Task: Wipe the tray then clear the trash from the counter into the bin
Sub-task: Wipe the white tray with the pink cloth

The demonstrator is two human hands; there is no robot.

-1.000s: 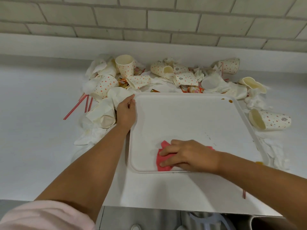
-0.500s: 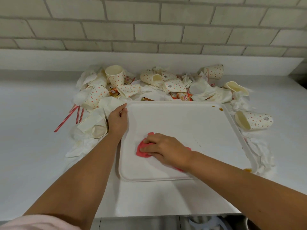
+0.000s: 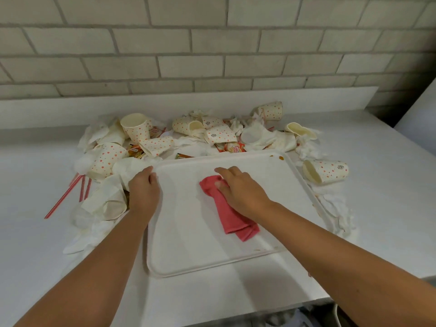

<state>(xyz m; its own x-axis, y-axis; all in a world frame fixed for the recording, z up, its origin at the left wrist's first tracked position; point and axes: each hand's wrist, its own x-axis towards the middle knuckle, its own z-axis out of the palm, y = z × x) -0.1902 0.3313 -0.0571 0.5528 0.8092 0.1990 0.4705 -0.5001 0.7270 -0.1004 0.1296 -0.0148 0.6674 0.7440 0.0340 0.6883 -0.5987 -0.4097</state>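
The white tray (image 3: 188, 256) is lying flat on the white worktop (image 3: 35, 256), its near edge sitting close to the worktop's near edge. Both forearms are reaching in over that edge.

On the tray's middle, a red cloth (image 3: 236, 220) is lying in a folded strip, its loose tail trailing toward the tray's near right corner. The right hand (image 3: 240, 192) is pressing down on the far end of the cloth, palm down, with the fingers close together and fairly flat and the thumb resting on the bunched fabric; most of the cloth is showing nearward of the hand.

The left hand (image 3: 144, 194) is gripping the tray's rim at its far left corner, the fingers curling onto the rim.

Brown spots (image 3: 280, 158) are sitting in the tray's far right corner.

Trash is crowding the tray's left, far and right sides. Red straws (image 3: 63, 200) are lying to the left, crumpled napkins (image 3: 339, 208) are spreading along the right rim, and dotted paper cups (image 3: 328, 171) are lying on their sides, with one standing upright (image 3: 138, 127) toward the worktop's far edge. Orange sachets (image 3: 234, 147) are lying just beyond the tray's far rim.

A brick wall (image 3: 212, 43) is rising behind the worktop.
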